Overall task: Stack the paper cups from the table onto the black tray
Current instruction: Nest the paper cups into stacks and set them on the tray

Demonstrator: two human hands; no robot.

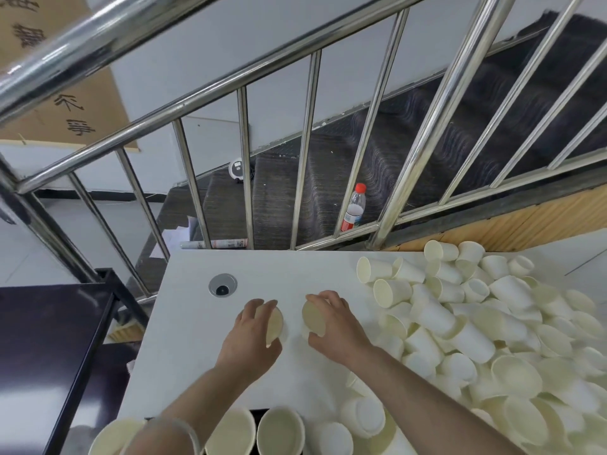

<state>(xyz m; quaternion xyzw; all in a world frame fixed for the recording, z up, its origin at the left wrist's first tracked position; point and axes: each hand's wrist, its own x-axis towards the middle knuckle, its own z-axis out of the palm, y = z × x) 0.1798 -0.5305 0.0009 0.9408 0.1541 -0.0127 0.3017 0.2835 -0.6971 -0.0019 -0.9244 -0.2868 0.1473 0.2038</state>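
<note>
While both hands work mid-surface, the left hand [253, 330] grips one paper cup [274, 323], the right hand [335, 323] grips a second cup [313, 318]; a loose pile of cups [476, 323], too many to count, lies just right on the white surface [197, 307].

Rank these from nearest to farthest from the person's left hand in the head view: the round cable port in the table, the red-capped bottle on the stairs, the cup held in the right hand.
1. Cup in the right hand, just right of the left hand.
2. Cable port, on the table up and left; nearly as close.
3. Red-capped bottle, far off behind the railing.
</note>
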